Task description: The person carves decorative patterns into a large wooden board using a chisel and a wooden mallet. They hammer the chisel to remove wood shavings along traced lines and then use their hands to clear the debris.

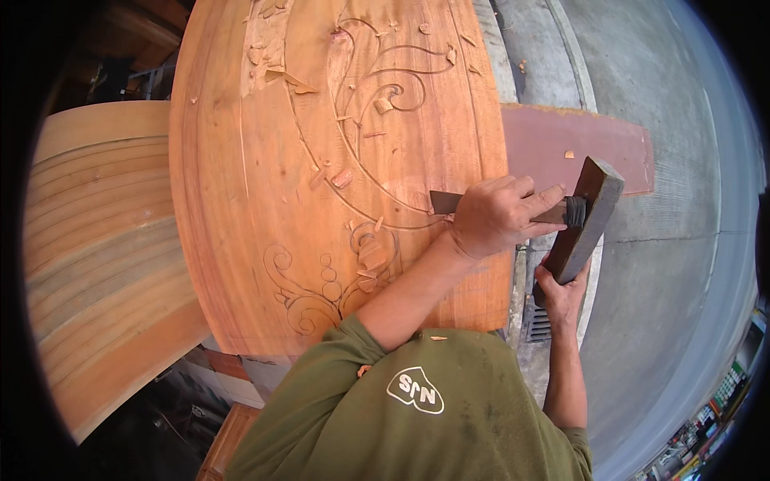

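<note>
My left hand [499, 215] is closed around a chisel [445, 202] held low over the wooden panel, its flat dark blade pointing left. The blade's edge is at a curved groove cut in the panel [216, 208]. A black band [575, 212] wraps the butt of the chisel's handle. Gripped by its lower part, a dark wooden block mallet [589, 210] is in my right hand [566, 293]. The mallet's side is against or very close to the handle's end; I cannot tell if they touch. Carved and drawn scrolls [309, 293] run across the panel.
Wood shavings [290, 82] lie scattered on the panel. Stacked wooden boards [104, 232] stand at the left. A reddish flat board [577, 148] sticks out beyond the panel's right edge. Concrete floor [666, 264] with a drain grate [537, 325] lies at the right.
</note>
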`<state>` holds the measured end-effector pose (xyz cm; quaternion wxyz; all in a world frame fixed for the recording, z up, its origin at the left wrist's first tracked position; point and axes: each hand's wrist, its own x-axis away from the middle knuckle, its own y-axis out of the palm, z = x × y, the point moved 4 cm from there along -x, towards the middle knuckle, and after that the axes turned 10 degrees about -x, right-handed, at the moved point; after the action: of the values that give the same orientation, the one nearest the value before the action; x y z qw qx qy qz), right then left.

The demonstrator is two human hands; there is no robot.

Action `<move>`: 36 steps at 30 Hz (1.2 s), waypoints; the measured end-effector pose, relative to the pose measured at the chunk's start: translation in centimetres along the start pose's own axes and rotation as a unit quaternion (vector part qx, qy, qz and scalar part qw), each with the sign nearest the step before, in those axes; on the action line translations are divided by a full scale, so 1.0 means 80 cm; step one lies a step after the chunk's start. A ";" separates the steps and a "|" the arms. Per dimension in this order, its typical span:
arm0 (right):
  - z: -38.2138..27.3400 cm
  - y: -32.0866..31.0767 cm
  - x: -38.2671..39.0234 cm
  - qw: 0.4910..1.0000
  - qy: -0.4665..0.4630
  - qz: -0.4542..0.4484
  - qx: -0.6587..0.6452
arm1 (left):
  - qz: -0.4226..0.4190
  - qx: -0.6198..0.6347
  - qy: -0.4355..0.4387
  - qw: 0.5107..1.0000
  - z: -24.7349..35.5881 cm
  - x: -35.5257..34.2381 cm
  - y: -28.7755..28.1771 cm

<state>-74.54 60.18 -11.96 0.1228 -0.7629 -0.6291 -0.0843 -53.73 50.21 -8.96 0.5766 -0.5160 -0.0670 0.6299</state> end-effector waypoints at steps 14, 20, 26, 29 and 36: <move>0.001 -0.024 -0.020 0.997 0.010 0.053 -0.050 | -0.043 -0.018 0.010 0.999 -0.007 0.008 0.003; 0.002 0.000 -0.005 0.999 0.018 0.000 0.032 | -0.055 -0.005 0.019 0.998 -0.010 0.010 -0.009; 0.022 0.005 -0.002 0.999 0.033 0.000 -0.014 | -0.072 -0.008 0.030 0.997 -0.009 0.007 -0.014; 0.019 0.006 0.009 0.999 0.040 -0.033 -0.001 | -0.146 -0.034 0.014 0.989 -0.019 0.014 -0.038; 0.025 -0.033 0.011 0.990 0.054 0.072 -0.106 | -0.173 0.027 0.012 0.985 0.052 0.024 -0.029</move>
<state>-77.03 62.09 -13.36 0.0805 -0.8095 -0.5523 -0.1823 -54.85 54.61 -6.57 0.6913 -0.4883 -0.1310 0.5162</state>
